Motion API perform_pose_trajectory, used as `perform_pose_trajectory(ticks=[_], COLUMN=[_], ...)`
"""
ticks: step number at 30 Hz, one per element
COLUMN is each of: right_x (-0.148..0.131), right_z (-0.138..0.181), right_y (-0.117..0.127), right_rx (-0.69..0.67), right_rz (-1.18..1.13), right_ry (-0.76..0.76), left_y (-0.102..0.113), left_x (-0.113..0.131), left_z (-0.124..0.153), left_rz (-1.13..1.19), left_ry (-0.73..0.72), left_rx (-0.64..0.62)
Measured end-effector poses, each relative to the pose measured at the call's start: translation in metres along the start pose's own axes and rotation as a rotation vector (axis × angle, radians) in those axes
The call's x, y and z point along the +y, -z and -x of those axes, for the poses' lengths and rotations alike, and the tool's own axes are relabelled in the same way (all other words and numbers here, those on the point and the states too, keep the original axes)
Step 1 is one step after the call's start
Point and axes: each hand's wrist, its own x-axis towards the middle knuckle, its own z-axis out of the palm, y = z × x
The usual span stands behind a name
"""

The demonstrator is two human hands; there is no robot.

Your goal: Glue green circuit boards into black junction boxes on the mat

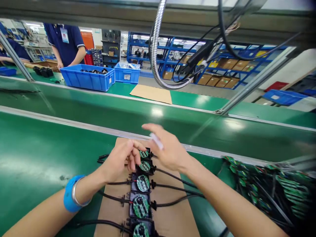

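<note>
A row of several black housings with round green circuit boards (pixel 140 194) and black cables lies on a brown cardboard sheet (pixel 170 217) in front of me. My left hand (pixel 122 161), with a blue wristband, has its fingers curled down onto the farthest housings (pixel 144 154). My right hand (pixel 165 148) hovers just beyond them, blurred by motion, with fingers stretched out and a small white object (pixel 156 141) against them.
A green conveyor belt (pixel 74 108) runs across behind the cardboard. A heap of green boards with cables (pixel 269 191) lies at right. Blue bins (pixel 86 77) and a cardboard piece (pixel 151 93) sit on the far bench, where another person (pixel 65 42) works. A flexible metal hose (pixel 155 49) hangs overhead.
</note>
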Motion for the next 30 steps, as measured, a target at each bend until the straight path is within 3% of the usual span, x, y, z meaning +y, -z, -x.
perform_pose_trajectory(ticks=[3,5,9,13,21,30], right_x=[0.026,0.04,0.053,0.055,0.057,0.054], right_z=[-0.012,-0.016,-0.022,-0.025,-0.025,-0.014], right_y=[-0.01,-0.025,-0.052,-0.063,-0.072,-0.063], right_rx=[0.315,0.396,0.43,0.41,0.349,0.338], right_rz=[-0.729,-0.966,-1.059,-1.144,-1.095,-1.108], right_ry=[-0.305,-0.364,-0.388,-0.379,-0.332,-0.328], left_y=[0.004,0.001,-0.007,-0.006,-0.004,-0.004], left_x=[-0.018,-0.035,-0.058,-0.064,-0.067,-0.066], left_z=[0.003,0.005,0.009,0.009,0.007,0.007], left_rz=[-0.489,-0.765,-0.943,-0.978,-0.979,-1.001], left_ry=[-0.149,-0.23,-0.262,-0.239,-0.223,-0.238], left_rx=[-0.081,-0.141,-0.191,-0.227,-0.243,-0.234])
